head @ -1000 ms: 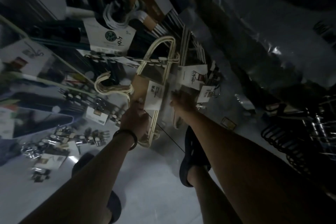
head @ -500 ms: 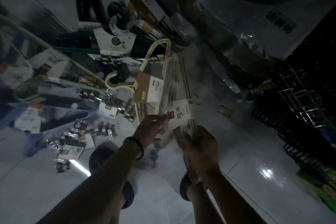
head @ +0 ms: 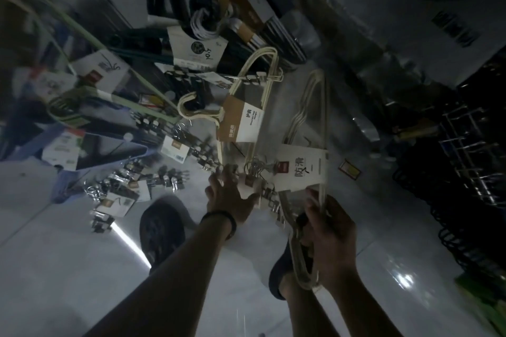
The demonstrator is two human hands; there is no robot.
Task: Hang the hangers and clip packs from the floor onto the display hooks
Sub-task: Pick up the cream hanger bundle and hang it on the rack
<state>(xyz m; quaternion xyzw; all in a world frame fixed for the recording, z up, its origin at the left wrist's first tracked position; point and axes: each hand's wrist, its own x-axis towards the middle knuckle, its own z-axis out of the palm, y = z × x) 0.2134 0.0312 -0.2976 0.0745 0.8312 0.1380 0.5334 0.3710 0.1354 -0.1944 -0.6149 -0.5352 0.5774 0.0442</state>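
Note:
My right hand [head: 328, 230] grips a bundle of cream hangers [head: 312, 123] with a white label, lifted off the floor. My left hand [head: 230, 194] holds a clip pack [head: 262, 186] with metal clips hanging from it, just left of that bundle. A second cream hanger bundle [head: 241, 117] with a brown-and-white label lies on the floor behind. More clip packs [head: 123, 191] are scattered on the tiles to the left. Display hooks [head: 465, 142] of bare metal stick out at the right.
A pile of boxed goods, black hanger packs [head: 197, 44] and a green pole [head: 90, 38] crowds the back left. Black hangers [head: 451, 200] hang at the right. My two shoes [head: 161, 230] stand on glossy white tiles.
My right hand has lifted a cream hanger bundle off the floor and drawn it toward me. My left hand left the other bundle and took up a clip pack. The view swung right.

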